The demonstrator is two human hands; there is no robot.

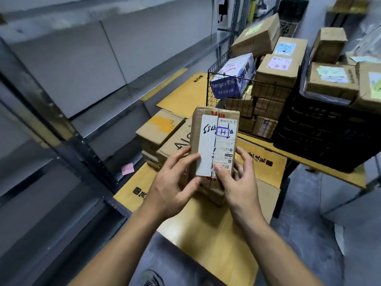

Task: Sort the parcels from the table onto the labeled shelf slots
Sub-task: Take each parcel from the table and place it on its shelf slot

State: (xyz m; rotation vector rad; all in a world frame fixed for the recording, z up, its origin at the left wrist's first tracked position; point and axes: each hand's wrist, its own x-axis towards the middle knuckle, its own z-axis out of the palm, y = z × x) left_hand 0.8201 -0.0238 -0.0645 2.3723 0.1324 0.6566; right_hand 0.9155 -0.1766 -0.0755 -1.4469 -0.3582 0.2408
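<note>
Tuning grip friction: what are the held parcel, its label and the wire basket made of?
Parcel: brown cardboard, matte, creased corners, taped seam. Label: white paper, matte, split down the middle, handwriting on it. Wire basket: thin black metal grid, probably coated.

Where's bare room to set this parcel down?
Free: the shelf board at left; the yellow sheet below the parcel; the sheet strip between parcel and black crate. Crowded: wire basket and crate top, piled with boxes.
</note>
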